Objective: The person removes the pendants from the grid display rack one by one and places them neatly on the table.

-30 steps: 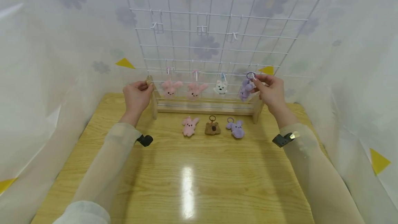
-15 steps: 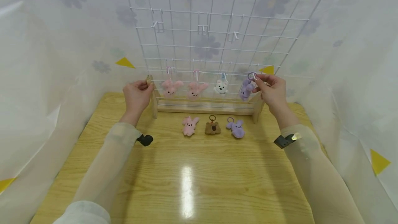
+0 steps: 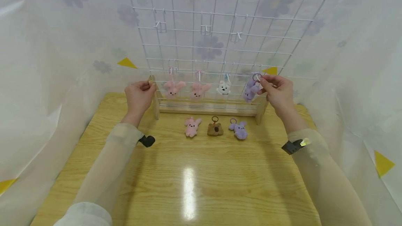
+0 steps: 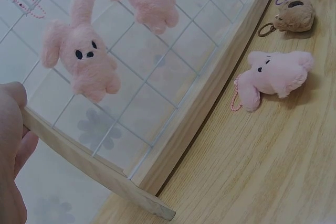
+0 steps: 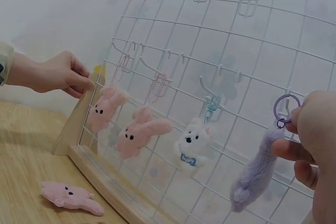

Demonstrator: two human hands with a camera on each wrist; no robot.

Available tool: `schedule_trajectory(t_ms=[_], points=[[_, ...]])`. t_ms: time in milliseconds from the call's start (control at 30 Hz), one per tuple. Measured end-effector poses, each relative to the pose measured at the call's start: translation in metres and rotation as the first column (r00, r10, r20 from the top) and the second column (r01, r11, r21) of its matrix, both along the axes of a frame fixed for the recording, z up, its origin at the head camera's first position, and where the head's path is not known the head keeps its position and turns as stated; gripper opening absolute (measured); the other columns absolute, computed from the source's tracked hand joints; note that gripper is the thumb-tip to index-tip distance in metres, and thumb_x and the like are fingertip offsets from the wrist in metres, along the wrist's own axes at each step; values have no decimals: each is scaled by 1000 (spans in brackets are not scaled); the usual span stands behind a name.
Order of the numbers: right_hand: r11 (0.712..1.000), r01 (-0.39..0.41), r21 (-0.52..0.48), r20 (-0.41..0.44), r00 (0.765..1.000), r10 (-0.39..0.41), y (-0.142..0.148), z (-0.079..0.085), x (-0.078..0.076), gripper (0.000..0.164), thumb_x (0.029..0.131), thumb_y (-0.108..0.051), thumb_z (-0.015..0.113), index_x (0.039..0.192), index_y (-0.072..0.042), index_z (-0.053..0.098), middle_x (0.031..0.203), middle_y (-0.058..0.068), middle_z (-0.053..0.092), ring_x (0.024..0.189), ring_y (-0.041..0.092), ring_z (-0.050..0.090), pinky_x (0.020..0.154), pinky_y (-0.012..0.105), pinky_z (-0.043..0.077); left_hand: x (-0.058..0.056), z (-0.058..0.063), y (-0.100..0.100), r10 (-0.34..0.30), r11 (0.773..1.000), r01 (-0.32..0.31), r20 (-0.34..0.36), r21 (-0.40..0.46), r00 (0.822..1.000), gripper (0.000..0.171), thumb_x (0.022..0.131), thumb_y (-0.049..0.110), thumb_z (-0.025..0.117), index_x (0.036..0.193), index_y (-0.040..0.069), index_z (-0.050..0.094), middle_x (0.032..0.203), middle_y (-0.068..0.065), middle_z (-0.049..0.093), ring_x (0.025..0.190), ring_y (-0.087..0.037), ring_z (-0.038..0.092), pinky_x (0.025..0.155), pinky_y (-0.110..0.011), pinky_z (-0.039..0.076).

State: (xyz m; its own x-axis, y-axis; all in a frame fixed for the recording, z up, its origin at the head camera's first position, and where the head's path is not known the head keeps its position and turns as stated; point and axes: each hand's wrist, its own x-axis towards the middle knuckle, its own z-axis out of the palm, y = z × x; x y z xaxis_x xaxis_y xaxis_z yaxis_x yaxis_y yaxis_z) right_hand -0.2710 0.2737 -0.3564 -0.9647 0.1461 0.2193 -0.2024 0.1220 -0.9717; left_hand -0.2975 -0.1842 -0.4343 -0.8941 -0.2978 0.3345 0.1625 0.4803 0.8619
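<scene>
My left hand [image 3: 139, 98] grips the top of the wooden side post [image 4: 79, 153] of a white wire grid rack [image 3: 216, 48]. At the rack's right end, my right hand [image 3: 277, 91] pinches the purple ring of a plush bunny keychain [image 3: 250, 91]. That ring is at a white hook in the right wrist view, and the bunny dangles below the fingertips. Along the same lower row hang two pink bunny keychains [image 5: 107, 109] and a white bear keychain [image 5: 192, 142] on a blue clasp.
Before the rack on the wooden table [image 3: 163, 177] lie a pink bunny keychain [image 3: 192, 127], a brown bear keychain [image 3: 215, 129] and a purple bunny keychain [image 3: 239, 130]. Higher on the grid sit bare white hooks [image 3: 205, 29]. Pale sheeting [image 3: 37, 62] surrounds the table.
My right hand has shifted slightly to the right, and the purple bunny it holds has moved a little with it. The left hand stays on the post.
</scene>
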Motion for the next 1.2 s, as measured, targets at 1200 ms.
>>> schedule_trajectory(t_ms=[1200], points=[[992, -122, 12, -76, 990, 123, -6, 20, 48, 13, 100, -11, 75, 106, 2, 76, 96, 2, 78, 63, 15, 67, 44, 21, 38, -2, 0, -1, -6, 1000, 6, 27, 12, 1000, 28, 101, 22, 73, 116, -1, 80, 108, -17, 78, 99, -24, 77, 79, -26, 63]])
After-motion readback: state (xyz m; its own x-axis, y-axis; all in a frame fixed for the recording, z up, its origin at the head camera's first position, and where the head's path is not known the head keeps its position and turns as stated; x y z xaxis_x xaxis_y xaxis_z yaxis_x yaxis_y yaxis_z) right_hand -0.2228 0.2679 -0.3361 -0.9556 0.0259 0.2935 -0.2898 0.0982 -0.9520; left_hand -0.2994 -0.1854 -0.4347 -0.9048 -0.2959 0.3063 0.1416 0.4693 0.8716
